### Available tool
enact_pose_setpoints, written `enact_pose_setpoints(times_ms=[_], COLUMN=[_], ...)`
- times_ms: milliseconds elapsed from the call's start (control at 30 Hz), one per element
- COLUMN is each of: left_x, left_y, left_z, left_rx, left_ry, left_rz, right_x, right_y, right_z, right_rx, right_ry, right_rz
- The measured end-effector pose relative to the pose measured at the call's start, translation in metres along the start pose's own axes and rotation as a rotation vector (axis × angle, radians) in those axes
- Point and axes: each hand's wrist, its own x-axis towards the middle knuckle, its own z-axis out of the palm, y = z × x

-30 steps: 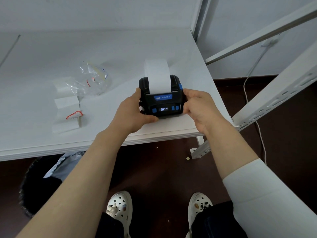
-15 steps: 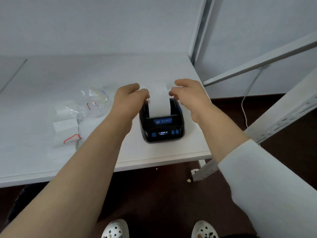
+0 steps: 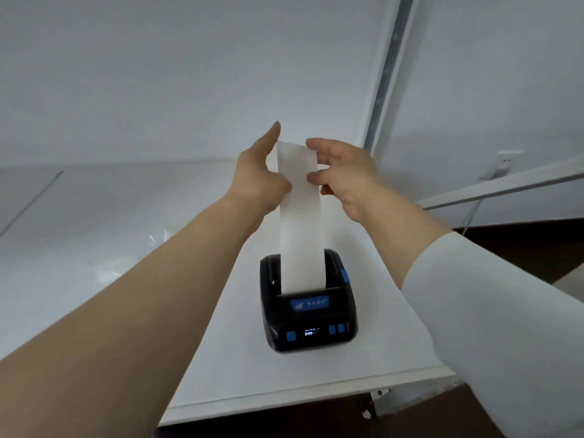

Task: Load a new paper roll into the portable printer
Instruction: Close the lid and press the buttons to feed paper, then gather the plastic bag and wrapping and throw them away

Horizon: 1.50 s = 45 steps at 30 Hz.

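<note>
A black portable printer [image 3: 308, 314] with blue buttons and a lit display stands on the white table [image 3: 126, 248] near its front edge. A long white paper strip [image 3: 300, 222] rises straight up out of the printer's slot. My left hand [image 3: 259, 178] pinches the strip's left edge near the top, and my right hand [image 3: 344, 175] pinches its right edge at the same height. Both hands are well above the printer. The roll inside is hidden by the shut lid.
A white wall rises behind the table. A metal upright [image 3: 385, 74] stands at the back right corner and a slanted rail [image 3: 505, 184] runs off to the right. The table's front edge [image 3: 300, 396] lies just in front of the printer, with dark floor beyond.
Both hands left the printer's sides, took the paper strip by its edges and rose, drawing a much longer strip out. The camera has tilted upward.
</note>
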Motion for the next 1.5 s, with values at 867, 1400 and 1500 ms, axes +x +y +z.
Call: enact_pose_setpoints(times_ms=[867,1400,1500], left_x=[-0.111,-0.077,-0.085], left_y=[-0.06,-0.109,-0.109], left_z=[-0.162,-0.195,-0.214], left_rx=[0.161,0.508,0.387], left_ry=[0.539,0.292,0.476], left_rz=[-0.194,-0.221,-0.249], right_x=[-0.103,-0.098,-0.103], right_y=[-0.008,0.019,0.017], right_z=[0.116,0.193,0.201], right_rx=[-0.248,0.085,0.056], right_ry=[-0.243,-0.451,-0.217], right_rz=[0.063,0.155,0.091])
